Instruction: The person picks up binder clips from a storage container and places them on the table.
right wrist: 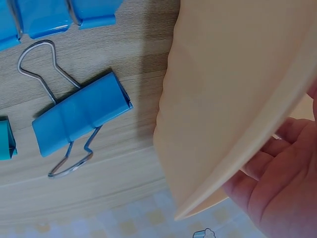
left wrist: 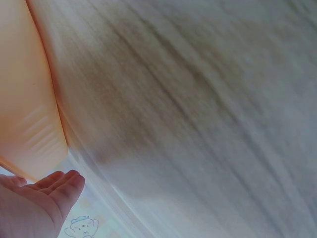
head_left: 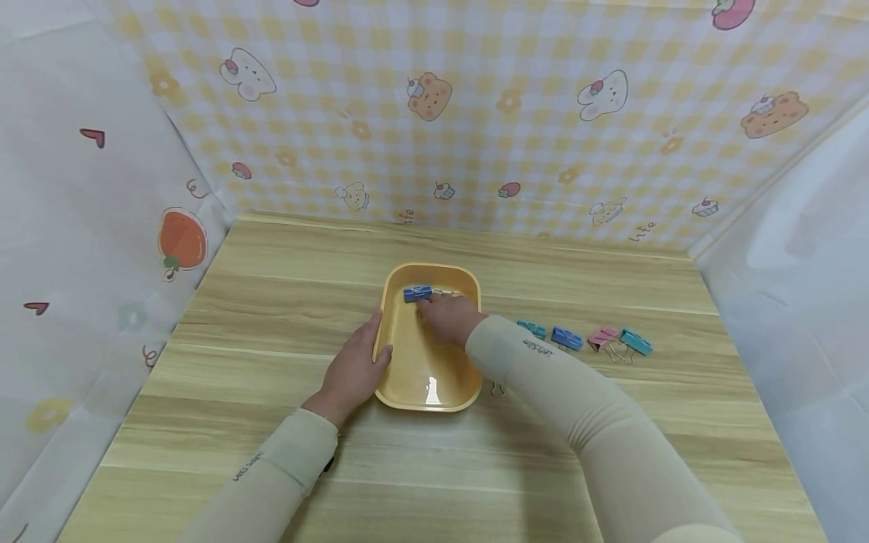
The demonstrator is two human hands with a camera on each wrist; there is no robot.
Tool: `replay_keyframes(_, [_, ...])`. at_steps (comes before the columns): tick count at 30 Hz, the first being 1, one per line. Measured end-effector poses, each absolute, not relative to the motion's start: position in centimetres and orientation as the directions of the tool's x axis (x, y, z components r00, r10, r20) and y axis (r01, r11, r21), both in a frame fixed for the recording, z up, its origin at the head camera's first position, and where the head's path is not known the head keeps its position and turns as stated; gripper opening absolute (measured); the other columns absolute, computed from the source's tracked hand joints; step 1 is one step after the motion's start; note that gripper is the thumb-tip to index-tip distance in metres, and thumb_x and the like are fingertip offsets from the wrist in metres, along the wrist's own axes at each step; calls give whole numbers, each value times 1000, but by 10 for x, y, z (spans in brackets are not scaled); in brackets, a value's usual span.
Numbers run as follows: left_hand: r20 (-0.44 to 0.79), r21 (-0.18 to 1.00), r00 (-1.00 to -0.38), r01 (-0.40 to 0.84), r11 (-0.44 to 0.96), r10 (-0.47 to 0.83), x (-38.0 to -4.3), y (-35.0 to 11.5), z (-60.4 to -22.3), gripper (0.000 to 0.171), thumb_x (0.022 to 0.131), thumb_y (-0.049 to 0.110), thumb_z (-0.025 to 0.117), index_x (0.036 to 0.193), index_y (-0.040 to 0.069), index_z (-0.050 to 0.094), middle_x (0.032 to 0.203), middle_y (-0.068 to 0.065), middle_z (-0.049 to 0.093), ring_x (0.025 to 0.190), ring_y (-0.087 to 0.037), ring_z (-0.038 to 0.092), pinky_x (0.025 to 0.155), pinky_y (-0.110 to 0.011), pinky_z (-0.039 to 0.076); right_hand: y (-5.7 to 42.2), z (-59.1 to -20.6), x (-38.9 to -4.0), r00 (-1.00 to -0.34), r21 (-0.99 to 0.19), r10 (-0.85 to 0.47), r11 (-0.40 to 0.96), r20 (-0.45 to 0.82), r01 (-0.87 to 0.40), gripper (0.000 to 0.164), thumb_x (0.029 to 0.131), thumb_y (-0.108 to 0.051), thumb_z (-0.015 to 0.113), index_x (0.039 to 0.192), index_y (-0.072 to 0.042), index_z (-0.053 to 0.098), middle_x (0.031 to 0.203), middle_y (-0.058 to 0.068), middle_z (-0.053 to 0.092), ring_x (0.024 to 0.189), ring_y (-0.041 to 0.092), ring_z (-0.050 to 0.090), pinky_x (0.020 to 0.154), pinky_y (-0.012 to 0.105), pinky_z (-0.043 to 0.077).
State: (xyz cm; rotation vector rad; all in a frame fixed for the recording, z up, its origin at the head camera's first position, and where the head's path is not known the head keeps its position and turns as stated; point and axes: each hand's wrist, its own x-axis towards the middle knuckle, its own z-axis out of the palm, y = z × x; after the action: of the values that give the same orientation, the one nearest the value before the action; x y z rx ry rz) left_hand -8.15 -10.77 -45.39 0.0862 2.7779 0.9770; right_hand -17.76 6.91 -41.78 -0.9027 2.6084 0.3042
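Observation:
A yellow tray (head_left: pixel 426 408) stands on the wooden table, in the middle of the head view. Along its left side rests my left hand (head_left: pixel 354 369), fingers mostly straight against the wall and thumb near the rim. My right hand (head_left: pixel 451 317) reaches into the tray over its right side. Its bent fingertips pinch the near side of a blue binder clip (head_left: pixel 417 293) at the tray's far end. Silver wire (head_left: pixel 444 292) shows just beyond that hand. In the right wrist view the tray wall (right wrist: pixel 223 99) partly covers the right hand (right wrist: pixel 285 173), and the held clip is hidden.
Right of the tray lie several binder clips: a teal one (head_left: pixel 532 329), a blue one (head_left: pixel 566 338), a pink one (head_left: pixel 603 338) and another teal one (head_left: pixel 637 342). A wire handle (head_left: pixel 498 389) shows beside the right forearm. A patterned cloth (head_left: pixel 475 143) hangs behind the table.

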Motion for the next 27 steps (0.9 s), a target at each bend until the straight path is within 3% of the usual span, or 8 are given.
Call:
replay_keyframes(7, [-152,630,-981,-2,777,121,-80,-107,-452,68,99,31,48,155,9,16,152,-21,34,137,-40,36,108,-55,35,66,-419,-178,-741,82,-567,772,-359,-630,26,93,-19,59,117,-8,60,112,10,63,100,24,62,81,38,55])
replay_keyframes(12, [-149,624,-982,-3,782,115,-80,-107,-452,68,99,31,47,155,10,16,151,-22,35,136,-39,37,107,-55,36,63,-416,-178,-744,72,-568,776,-353,-626,20,95,-15,57,114,-11,64,112,9,64,98,23,62,82,37,55])
replay_keyframes(20, [-157,624,-982,-13,782,109,-80,-107,-452,68,99,31,48,156,11,16,152,-21,34,137,-39,36,107,-55,35,57,-418,-179,-758,122,-536,782,-371,-612,27,102,-25,47,117,-13,65,113,7,64,95,24,63,74,38,56])
replay_keyframes(27, [-153,623,-982,-11,783,108,-80,-108,-452,68,99,31,48,155,11,17,151,-21,35,137,-39,36,107,-55,36,55,-420,-179,-768,146,-529,782,-361,-607,28,103,-26,46,118,-13,65,113,6,64,95,23,64,72,37,57])
